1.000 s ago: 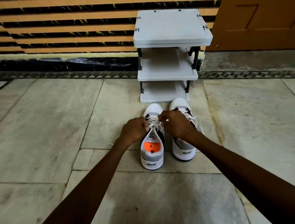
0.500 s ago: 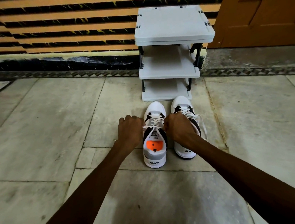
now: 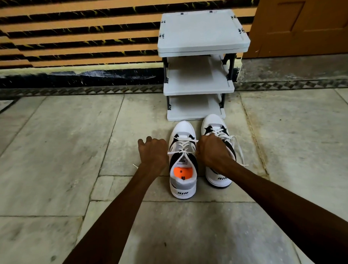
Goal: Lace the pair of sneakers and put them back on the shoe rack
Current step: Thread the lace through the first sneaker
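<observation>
Left sneaker (image 3: 182, 161) sat between our hands on the stone floor (image 3: 70, 156), heel toward us, orange insole visible. Right sneaker (image 3: 218, 154) stood just beside it, partly under our right wrist. Both toes pointed at the grey shoe rack (image 3: 201, 50), right toe nearly touching its bottom shelf; nothing on the shelves we could see.

Left hand (image 3: 153, 152) was fisted just left of the left sneaker, closed on one end of its white lace (image 3: 182, 145); a loose tip poked out by the wrist. Right hand (image 3: 211, 150) was fisted on the other end, between the two shoes. Lace ran taut across the tongue between the fists.

Versus a second ago: hands had been together over the tongue, knuckles almost touching. They had since moved apart sideways. Sneakers hadn't shifted relative to each other.
</observation>
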The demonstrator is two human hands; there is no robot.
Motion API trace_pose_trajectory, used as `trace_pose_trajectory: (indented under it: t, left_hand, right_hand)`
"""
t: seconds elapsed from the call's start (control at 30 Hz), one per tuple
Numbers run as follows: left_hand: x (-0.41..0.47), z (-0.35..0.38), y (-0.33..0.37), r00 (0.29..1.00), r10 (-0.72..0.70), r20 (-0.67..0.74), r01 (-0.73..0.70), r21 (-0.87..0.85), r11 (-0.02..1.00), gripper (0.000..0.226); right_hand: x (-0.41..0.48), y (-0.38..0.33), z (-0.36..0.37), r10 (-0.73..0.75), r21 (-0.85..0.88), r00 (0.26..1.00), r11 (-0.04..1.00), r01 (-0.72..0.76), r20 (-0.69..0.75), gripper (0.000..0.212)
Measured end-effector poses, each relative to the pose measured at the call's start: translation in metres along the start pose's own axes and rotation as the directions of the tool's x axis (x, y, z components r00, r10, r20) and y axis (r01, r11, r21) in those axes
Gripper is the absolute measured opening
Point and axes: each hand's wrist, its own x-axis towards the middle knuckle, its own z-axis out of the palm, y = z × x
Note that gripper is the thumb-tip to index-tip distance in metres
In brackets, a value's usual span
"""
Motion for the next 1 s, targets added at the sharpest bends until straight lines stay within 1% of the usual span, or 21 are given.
trace_pose_trajectory:
  t: [0.2,0.27,0.33,0.37,0.4,0.47,0.5,0.53,0.57,0.6,0.63,0.7,0.73,0.8,0.87,0.9,1.0]
  left_hand:
    - [0.004,-0.002,-0.002,1.000,-0.010,0.000,0.010,0.033,0.999,0.020]
    - [0.002,0.000,-0.002,1.000,-0.001,-0.007,0.001,0.034,0.999,0.020]
    - [0.000,0.003,-0.003,0.999,0.038,-0.021,-0.038,0.015,0.999,0.021]
    - [0.000,0.004,-0.005,0.999,0.051,-0.012,-0.051,-0.015,0.999,0.022]
    - [0.001,0.008,-0.008,0.999,0.048,0.018,-0.047,-0.079,0.996,0.022]
    - [0.003,0.008,-0.015,0.988,0.038,0.150,0.007,-0.293,0.956,0.019]
    - [0.004,0.007,-0.020,0.971,0.068,0.231,0.044,-0.449,0.892,0.018]
    - [0.005,0.004,-0.024,0.950,0.128,0.284,0.082,-0.624,0.777,0.023]
    - [0.003,-0.002,-0.026,0.934,0.187,0.306,0.129,-0.774,0.620,0.032]
    - [0.001,-0.008,-0.028,0.926,0.224,0.305,0.169,-0.863,0.476,0.037]
    - [-0.002,-0.014,-0.028,0.923,0.241,0.301,0.192,-0.901,0.389,0.034]
    - [-0.005,-0.023,-0.024,0.925,0.241,0.296,0.217,-0.928,0.304,0.020]
    - [-0.005,-0.024,-0.022,0.929,0.236,0.285,0.221,-0.939,0.263,0.017]
    - [-0.004,-0.021,-0.018,0.950,0.204,0.238,0.209,-0.965,0.157,0.017]
    - [-0.002,-0.018,-0.013,0.974,0.126,0.187,0.183,-0.982,0.038,0.019]
    - [-0.002,-0.018,-0.010,0.984,0.082,0.161,0.162,-0.987,0.001,0.020]
    - [0.000,-0.017,-0.003,0.993,0.024,0.113,0.114,-0.992,-0.060,0.025]
  right_hand:
    - [-0.004,-0.004,-0.004,0.004,-0.084,1.000,0.996,-0.006,-0.024,0.029]
    - [-0.006,-0.004,-0.006,-0.004,-0.076,1.000,0.997,0.003,-0.019,0.026]
    - [-0.006,-0.002,-0.007,-0.034,-0.040,0.999,0.999,0.034,0.005,0.020]
    - [-0.005,0.000,-0.007,-0.053,-0.021,0.999,0.998,0.053,0.012,0.017]
    - [-0.005,0.004,-0.007,-0.069,0.002,0.997,0.998,0.069,0.018,0.014]
    - [-0.004,0.011,-0.006,-0.102,0.085,0.994,0.992,0.097,0.048,0.012]
    - [-0.004,0.015,-0.007,-0.121,0.154,0.990,0.982,0.108,0.078,0.011]
    - [-0.004,0.017,-0.009,-0.136,0.249,0.985,0.963,0.106,0.108,0.012]
    - [-0.004,0.018,-0.012,-0.139,0.369,0.981,0.926,0.080,0.137,0.014]
    - [-0.006,0.017,-0.016,-0.124,0.491,0.979,0.871,0.029,0.163,0.019]
    - [-0.007,0.015,-0.019,-0.101,0.595,0.979,0.803,-0.026,0.180,0.024]
    - [-0.007,0.012,-0.024,-0.069,0.741,0.976,0.663,-0.109,0.205,0.030]
    - [-0.006,0.010,-0.026,-0.061,0.782,0.975,0.609,-0.134,0.214,0.029]
    - [-0.005,0.005,-0.029,-0.048,0.847,0.977,0.509,-0.154,0.207,0.023]
    - [-0.004,0.002,-0.031,-0.026,0.897,0.981,0.411,-0.163,0.190,0.016]
    - [-0.004,0.001,-0.031,-0.016,0.907,0.983,0.388,-0.163,0.184,0.016]
    - [-0.004,-0.001,-0.030,0.003,0.902,0.986,0.405,-0.152,0.165,0.018]
